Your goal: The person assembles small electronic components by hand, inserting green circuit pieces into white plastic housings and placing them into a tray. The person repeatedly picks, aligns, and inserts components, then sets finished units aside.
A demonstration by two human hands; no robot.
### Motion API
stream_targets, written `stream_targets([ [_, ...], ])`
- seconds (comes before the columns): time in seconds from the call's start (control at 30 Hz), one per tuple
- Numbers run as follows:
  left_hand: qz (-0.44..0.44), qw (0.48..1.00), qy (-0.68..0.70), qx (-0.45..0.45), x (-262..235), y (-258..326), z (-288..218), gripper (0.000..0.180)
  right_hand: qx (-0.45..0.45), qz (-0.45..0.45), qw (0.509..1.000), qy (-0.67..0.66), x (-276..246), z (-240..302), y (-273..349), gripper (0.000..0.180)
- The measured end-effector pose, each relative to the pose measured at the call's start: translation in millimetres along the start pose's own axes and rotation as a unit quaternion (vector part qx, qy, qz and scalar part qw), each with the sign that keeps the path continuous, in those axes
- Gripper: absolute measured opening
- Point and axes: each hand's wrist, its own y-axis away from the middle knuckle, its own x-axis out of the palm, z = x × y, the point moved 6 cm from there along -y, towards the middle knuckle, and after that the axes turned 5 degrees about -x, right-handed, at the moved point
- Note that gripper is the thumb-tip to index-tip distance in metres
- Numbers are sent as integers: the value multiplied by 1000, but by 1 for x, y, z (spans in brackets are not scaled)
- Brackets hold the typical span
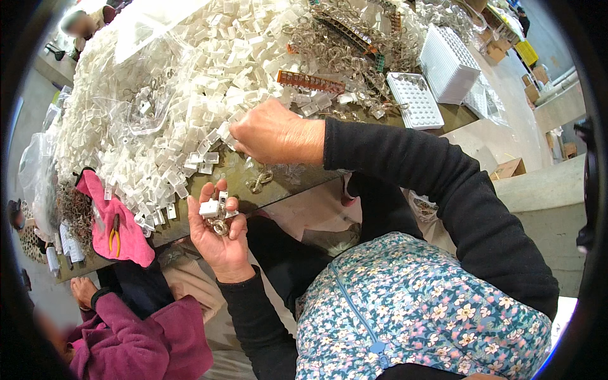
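Palm up near the table's front edge, my left hand (221,248) is closed around a small white plastic case (210,208) and some metal key rings (220,227). Farther forward, my right hand (273,133) is closed at the near edge of a large heap of small clear and white plastic cases (240,54). A clear case (225,132) lies right at its fingertips; whether the fingers grip it is hidden. Between the hands and the table edge lie a few loose metal rings (259,182).
Behind my right hand are an orange strip (310,82) and a tangle of metal rings (354,47). White perforated trays (415,101) stand at the right. To the left lie a pink cloth (126,221) and yellow-handled pliers (114,237). A person in a purple sleeve (139,342) sits at lower left.
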Motion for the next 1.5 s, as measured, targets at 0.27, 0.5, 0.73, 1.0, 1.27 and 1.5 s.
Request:
stream_targets([
  [0.27, 26, 999, 0, -36, -11, -5, 7, 40, 9, -21, 998, 58, 24, 6, 2, 26],
  [0.5, 22, 999, 8, -42, -13, -6, 8, 37, -1, -80, 991, 112, 24, 14, 6, 13],
  [0.73, 19, 999, -7, -38, -11, -7, 7, 37, 26, -88, 995, 50, -7, -5, -8, 15],
  [1.0, -16, 999, -19, -28, -10, -8, 9, 37, -23, -105, 986, 131, -36, -1, -19, 16],
  [1.27, -2, 999, -34, -33, -4, -6, 8, 42, 74, -113, 989, -58, -47, -34, -17, 26],
  [1.5, -25, 997, -61, -32, 0, -7, 12, 42, 61, -111, 985, -120, -49, -27, -10, 26],
])
